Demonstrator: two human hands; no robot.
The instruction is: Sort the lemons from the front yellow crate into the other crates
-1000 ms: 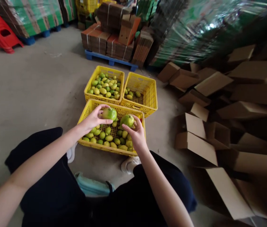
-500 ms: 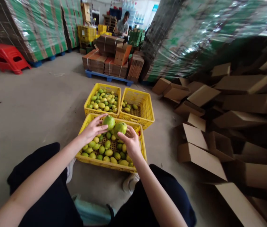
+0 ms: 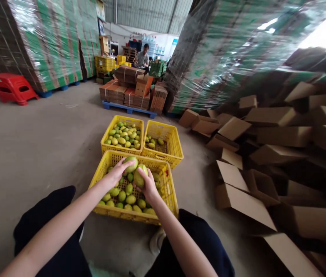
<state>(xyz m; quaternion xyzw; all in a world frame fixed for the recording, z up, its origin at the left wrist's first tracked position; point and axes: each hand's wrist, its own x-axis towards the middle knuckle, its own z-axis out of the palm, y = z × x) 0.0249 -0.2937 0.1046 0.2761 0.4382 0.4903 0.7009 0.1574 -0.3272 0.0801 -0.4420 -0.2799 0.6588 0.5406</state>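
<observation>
Above the near yellow crate (image 3: 168, 188), my left hand (image 3: 119, 171) is closed around a green lemon (image 3: 131, 164). Close beside it, my right hand (image 3: 148, 184) grips a second, yellow-green lemon (image 3: 140, 176). The two fruits are side by side, nearly touching. Several green and yellow lemons (image 3: 130, 199) lie in the near crate below, partly hidden by my hands. Behind it, the far left crate (image 3: 104, 143) holds a heap of lemons (image 3: 124, 134). The far right crate (image 3: 177, 144) has only several lemons (image 3: 151, 144) at its left side.
Cardboard boxes (image 3: 249, 204) are piled on the right. A red stool (image 3: 14, 88) stands at the left by wrapped pallets (image 3: 56, 42). Flattened cartons (image 3: 134, 98) sit on a blue pallet (image 3: 129, 109) ahead. A person (image 3: 142, 57) is farther back.
The view has tilted up, so the crates sit lower in it. Both hands still hold their lemons; the lemons have turned in the fingers, and the right one now stands more upright.
</observation>
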